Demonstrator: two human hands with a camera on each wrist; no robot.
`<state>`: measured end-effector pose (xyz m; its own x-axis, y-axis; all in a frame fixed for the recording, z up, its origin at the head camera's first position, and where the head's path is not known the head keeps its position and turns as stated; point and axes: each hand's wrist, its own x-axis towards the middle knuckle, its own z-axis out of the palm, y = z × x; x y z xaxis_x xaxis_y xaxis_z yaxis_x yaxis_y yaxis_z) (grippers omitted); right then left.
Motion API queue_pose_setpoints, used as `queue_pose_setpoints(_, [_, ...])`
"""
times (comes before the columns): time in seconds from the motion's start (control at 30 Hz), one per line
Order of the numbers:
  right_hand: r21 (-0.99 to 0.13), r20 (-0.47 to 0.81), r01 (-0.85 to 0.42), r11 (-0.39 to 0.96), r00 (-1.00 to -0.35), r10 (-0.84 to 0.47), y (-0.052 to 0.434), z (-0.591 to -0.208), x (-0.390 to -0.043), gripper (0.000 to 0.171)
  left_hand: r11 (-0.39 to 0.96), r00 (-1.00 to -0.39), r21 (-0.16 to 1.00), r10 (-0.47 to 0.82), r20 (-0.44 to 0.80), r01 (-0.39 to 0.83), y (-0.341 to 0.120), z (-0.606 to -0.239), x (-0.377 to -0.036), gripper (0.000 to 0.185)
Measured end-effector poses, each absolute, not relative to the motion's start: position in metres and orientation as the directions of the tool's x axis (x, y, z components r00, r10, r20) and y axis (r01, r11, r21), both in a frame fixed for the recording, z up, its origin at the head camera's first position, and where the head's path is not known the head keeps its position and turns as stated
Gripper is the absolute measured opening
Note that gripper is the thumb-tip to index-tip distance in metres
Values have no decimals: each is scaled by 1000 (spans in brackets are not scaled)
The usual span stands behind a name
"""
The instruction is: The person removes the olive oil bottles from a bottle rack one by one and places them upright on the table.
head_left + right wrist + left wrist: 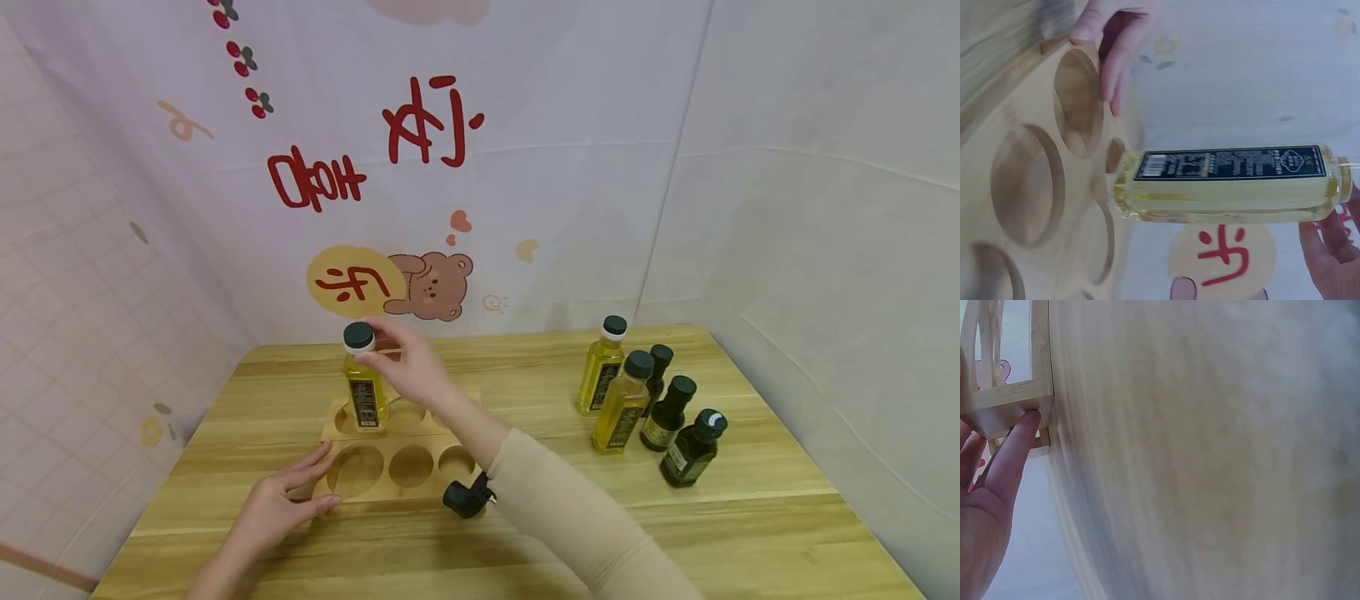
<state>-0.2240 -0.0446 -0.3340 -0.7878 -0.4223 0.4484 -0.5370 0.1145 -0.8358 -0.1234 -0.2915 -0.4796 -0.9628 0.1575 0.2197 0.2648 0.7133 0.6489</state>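
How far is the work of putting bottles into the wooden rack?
Just begun. The right hand holds the first yellow bottle in a back hole of the rack; the left hand steadies it. Five holes look empty; five bottles wait on the table.

Three yellow oil bottles: one (pixel 364 379) standing in the wooden rack's far left hole, two (pixel 602 365) (pixel 623 402) at far right on the table. Three dark green bottles (pixel 659 373) (pixel 668 414) (pixel 693 448) beside those. One wooden rack (pixel 390 492), six round holes. Two hands.
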Motion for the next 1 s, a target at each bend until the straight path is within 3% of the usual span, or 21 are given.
queue_pose_setpoints(0.5, [-845, 414, -508, 168, -820, -395, 64, -332, -206, 42, 711, -966, 655, 161, 203, 256, -291, -478, -121, 67])
queue_pose_setpoints(1.0, [-796, 329, -479, 370, -856, -400, 208, -350, -168, 42, 710, -966, 656, 161, 201, 255, -292, -480, -121, 66])
